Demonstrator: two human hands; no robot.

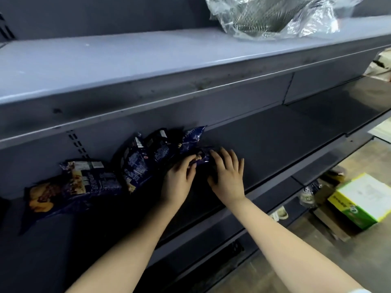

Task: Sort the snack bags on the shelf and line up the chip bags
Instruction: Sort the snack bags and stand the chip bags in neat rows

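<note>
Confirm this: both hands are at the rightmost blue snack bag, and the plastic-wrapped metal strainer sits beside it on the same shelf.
One error: the left hand and right hand are at the snack bag, but the head view shows the strainer on the upper shelf.

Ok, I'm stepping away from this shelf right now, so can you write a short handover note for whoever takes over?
Left hand pinches the small blue bag on the middle shelf. Right hand is open, fingers resting at the bag's right end.
The other blue bags lean in a loose heap just left of it. One printed bag lies flat further left.
Done: nothing lined up yet.
Left: sort the bags and stand them in a row.
</note>
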